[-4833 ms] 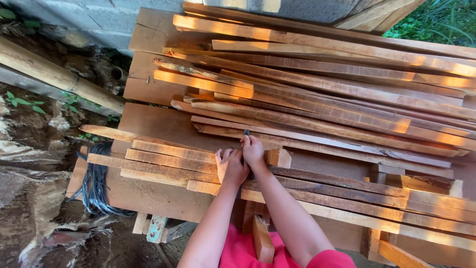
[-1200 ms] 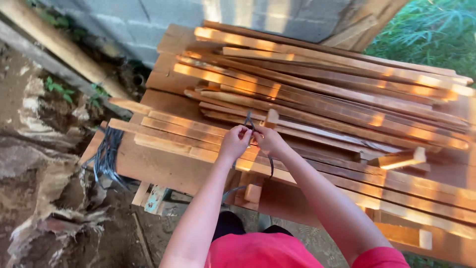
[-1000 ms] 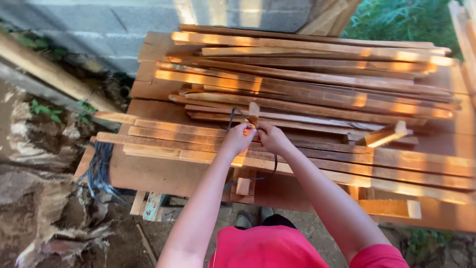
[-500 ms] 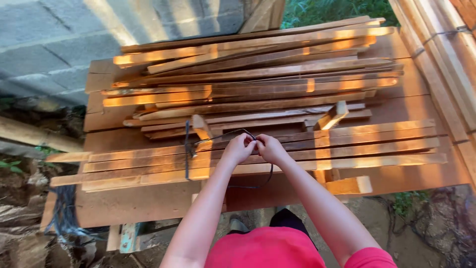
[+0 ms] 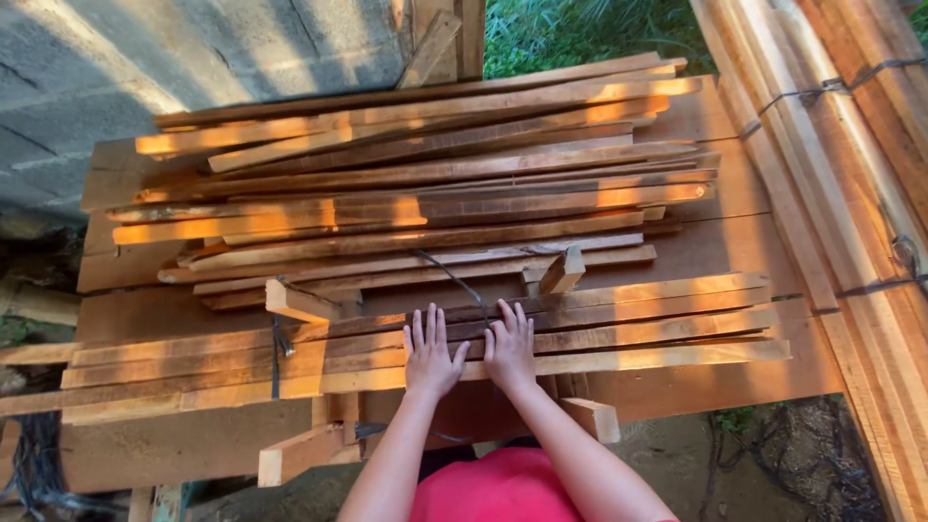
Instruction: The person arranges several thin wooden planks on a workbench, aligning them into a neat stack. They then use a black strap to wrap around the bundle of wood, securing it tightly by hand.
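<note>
grey block wall [image 5: 193, 58] backs a wooden bench [image 5: 735, 382] stacked with rough slats. left hand [image 5: 430, 350] and right hand [image 5: 509, 343] lie flat, fingers spread, gripping nothing, on the near bundle of long thin reddish wooden slats [image 5: 628, 329]. judged stiff, light, splintery; best gripped mid-length beside the dark tie [image 5: 277, 356].

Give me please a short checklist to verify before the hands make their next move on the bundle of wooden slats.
1. Both hands on the bundle: ok. Left hand and right hand lie flat, fingers spread, on the near bundle of slats.
2. Dark strap round the bundle's left part: ok, in place.
3. Second tie at the middle: cannot tell. A loose dark cord runs toward the hands; its end is hidden.
4. Slat ends aligned: not ok, uneven at the right.
5. Small offcut blocks clear of the bundle: not ok, they rest against it.
</note>
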